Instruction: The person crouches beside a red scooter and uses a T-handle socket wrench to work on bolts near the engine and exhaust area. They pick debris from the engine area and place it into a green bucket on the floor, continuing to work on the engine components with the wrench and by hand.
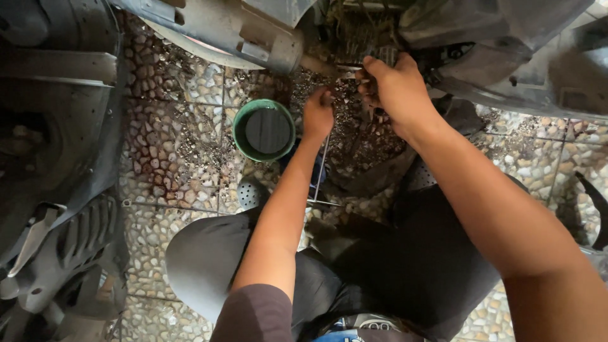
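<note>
Right hand (396, 88): fingers are being curled together around a small metal part (347, 68) at the underside of the scooter (506, 50); the fingertips are pressed against the greasy engine area (354, 31), thumb side facing the exhaust muffler (253, 31). Whether the part is fully clamped cannot be told, since the fingertips are partly hidden.

Left hand (318, 115): fingers are being closed into a fist on the top end of a thin metal rod tool (320, 171), which is being held roughly upright, its lower end hanging down toward the knees. The fist is being kept just below and left of the right hand, near but apart.

Just left of the left hand, a green round container (263, 130) with dark contents is being left on the pebble-pattern tiled floor (171, 152). Metal debris and grime are scattered on the tiles between the container and the hands.

Dark trousers (405, 266) and a perforated shoe (251, 193) are seen below. Black plastic body panels (57, 158) are lying at far left.
</note>
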